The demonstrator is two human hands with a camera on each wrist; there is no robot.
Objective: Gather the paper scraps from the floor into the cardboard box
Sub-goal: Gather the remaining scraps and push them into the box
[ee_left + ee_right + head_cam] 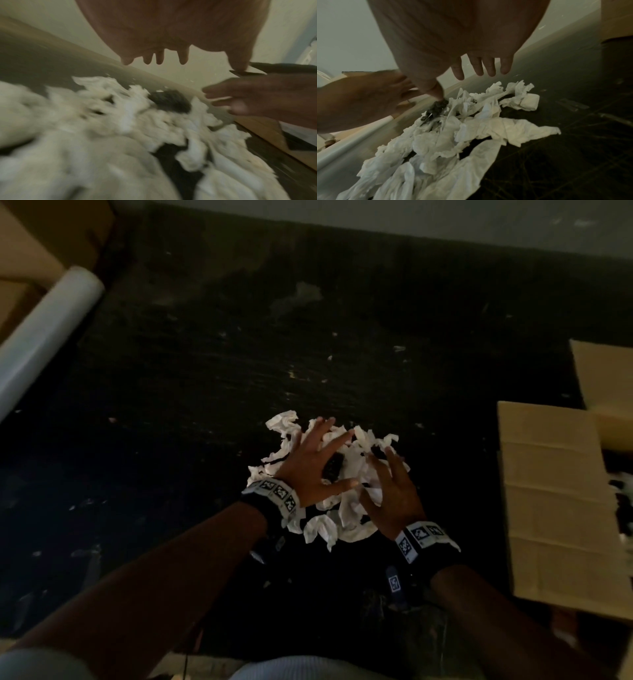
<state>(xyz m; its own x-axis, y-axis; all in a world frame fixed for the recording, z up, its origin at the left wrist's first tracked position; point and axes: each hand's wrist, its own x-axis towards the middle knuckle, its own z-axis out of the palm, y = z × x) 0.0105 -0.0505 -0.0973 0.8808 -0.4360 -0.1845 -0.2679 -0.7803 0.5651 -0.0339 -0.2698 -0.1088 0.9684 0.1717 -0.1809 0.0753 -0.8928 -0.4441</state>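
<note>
Floor: I see a dark, almost black floor [212, 392], scuffed with pale scratches and dotted with small light flecks; a pale grey wall [445, 217] borders it at the far edge.

Room, left: a long white plastic-film roll [48, 330] lies slantwise beside tan cardboard sheets [30, 244] in the far-left corner.

Room, right: the open brown corrugated cardboard box [548, 494] sits well apart from the pile, with flat creased flaps. Its interior is dark and I cannot make out the contents.

Task item: the white crumpled paper scraps [342, 525] lie heaped in one pile on the floor, centre of the head view, outside the box. Pieces are thin, torn, wrinkled and twisted, tissue-like.

Dark lump: a small dark grey clump [436, 109] sits among the scraps; I cannot identify its material.

Left hand [313, 465]: fingers spread and straight, palm down over the left half of the pile. I cannot tell whether it touches the paper.

Right hand [394, 494]: fingers spread, palm down over the right half. In the right wrist view the thumb tip reaches the dark clump.

Wristbands: black wrist straps with black-and-white square marker tags [279, 493] sit on both wrists.

Cut off: the box runs out of frame on the right.

Image quality: the left wrist view is strongly blurred, with paper edges smeared; the head view is dim.
</note>
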